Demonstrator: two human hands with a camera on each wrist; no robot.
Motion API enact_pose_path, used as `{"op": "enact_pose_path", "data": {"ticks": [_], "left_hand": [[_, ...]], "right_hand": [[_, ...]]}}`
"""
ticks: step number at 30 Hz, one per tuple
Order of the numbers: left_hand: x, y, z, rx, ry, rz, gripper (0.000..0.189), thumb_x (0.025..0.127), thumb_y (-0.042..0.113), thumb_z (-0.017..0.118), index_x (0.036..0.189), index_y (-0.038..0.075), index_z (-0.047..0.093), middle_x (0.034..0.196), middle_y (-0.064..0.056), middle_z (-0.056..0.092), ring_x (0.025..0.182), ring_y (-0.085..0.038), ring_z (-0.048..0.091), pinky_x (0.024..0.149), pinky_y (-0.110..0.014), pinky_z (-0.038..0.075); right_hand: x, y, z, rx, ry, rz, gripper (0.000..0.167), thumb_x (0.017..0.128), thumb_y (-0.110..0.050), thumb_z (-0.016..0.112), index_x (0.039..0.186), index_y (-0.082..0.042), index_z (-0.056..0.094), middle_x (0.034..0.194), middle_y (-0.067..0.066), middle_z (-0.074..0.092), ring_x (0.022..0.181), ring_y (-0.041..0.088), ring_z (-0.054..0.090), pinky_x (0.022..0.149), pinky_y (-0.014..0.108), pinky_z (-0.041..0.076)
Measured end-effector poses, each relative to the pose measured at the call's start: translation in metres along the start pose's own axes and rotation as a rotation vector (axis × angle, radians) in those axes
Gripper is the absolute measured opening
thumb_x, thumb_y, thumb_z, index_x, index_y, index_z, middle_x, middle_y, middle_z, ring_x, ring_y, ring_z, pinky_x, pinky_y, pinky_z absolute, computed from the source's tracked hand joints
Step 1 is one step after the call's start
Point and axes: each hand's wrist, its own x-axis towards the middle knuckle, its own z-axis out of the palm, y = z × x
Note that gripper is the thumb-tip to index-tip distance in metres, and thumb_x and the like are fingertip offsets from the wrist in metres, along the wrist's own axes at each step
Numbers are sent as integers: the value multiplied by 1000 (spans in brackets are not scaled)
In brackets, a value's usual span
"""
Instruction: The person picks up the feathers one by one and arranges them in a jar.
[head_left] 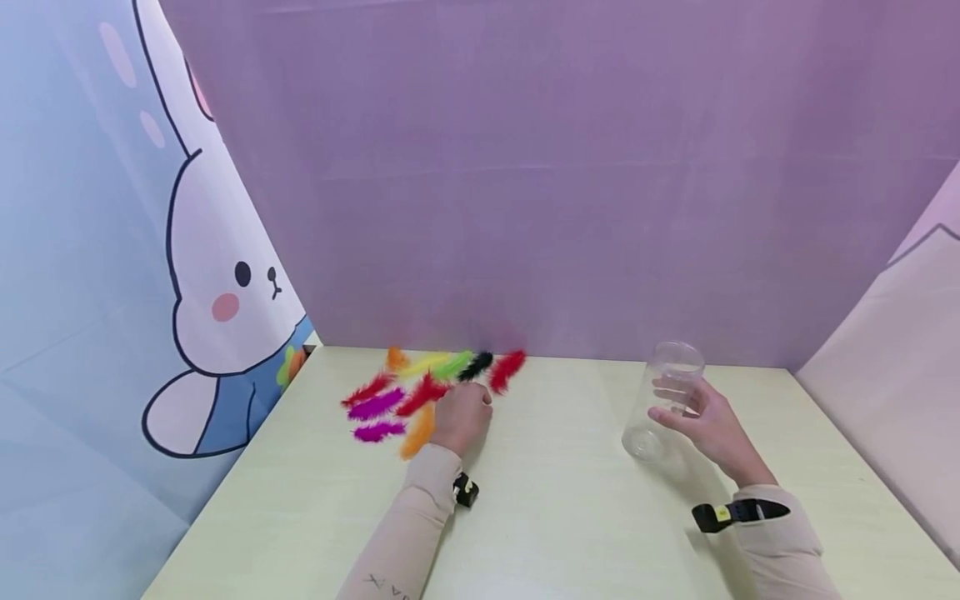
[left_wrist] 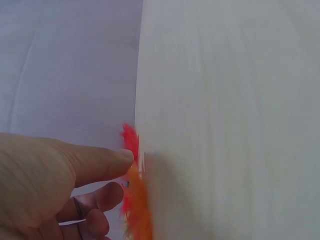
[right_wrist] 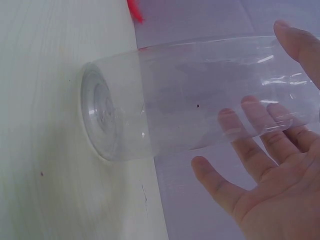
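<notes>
In the head view my left hand (head_left: 461, 417) is low over the table at the right side of a group of coloured feathers. An orange feather (head_left: 417, 431) and a red feather (head_left: 424, 395) lie beside it, with a black feather (head_left: 476, 367) just beyond. The left wrist view shows the thumb apart from bent fingers, close to an orange feather (left_wrist: 139, 205); the index finger is hidden. My right hand (head_left: 708, 427) holds a tall clear jar (head_left: 643, 417) around its side. Through the jar wall (right_wrist: 175, 95), several fingertips show behind it.
Purple feathers (head_left: 377, 405), a yellow feather (head_left: 425, 365), a green feather (head_left: 453, 366) and another red feather (head_left: 507, 371) lie toward the table's back edge. Behind the pale table (head_left: 555, 500) rises a purple cloth wall (head_left: 570, 183). A rabbit-print sheet (head_left: 217, 325) hangs at left.
</notes>
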Motion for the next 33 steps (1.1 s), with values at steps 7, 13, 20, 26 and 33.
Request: {"op": "enact_pose_path", "data": {"ticks": [7,13,20,26,33], "left_hand": [[0,-2,3,5,12,6,10,90,14,74,91,20,82,93,2,79,84,-26,74,64,-40,59],[1,-4,6,0,11,2,22,85,8,71,71,23,76,75,6,71,65,-17,63,50,-31,45],[2,-2,6,-28,32,16,23,85,6,67,75,23,80,79,6,75,69,-20,68,50,-32,47],[3,6,-1,-61,6,38,13,90,13,71,91,19,83,93,3,79,76,-19,70,59,-33,55],[4,20,-15,-113,34,76,10,92,17,73,89,21,82,89,6,77,77,-15,68,66,-31,56]], "right_hand": [[-1,1,2,-4,0,8,67,94,-27,75,148,-4,44,124,-22,61,111,-11,60,89,15,53],[-1,1,2,5,-4,6,67,94,-26,76,148,-3,44,124,-22,62,111,-10,61,89,16,54],[-1,-2,1,0,-5,11,66,94,-28,76,148,-5,45,125,-20,61,112,-8,62,89,16,54],[-1,-3,1,-8,-4,13,65,94,-29,75,148,-8,45,126,-20,62,114,-7,61,89,16,53],[-1,-3,0,-8,-2,16,66,94,-29,76,149,-7,45,125,-20,61,114,-8,61,89,15,53]]}}
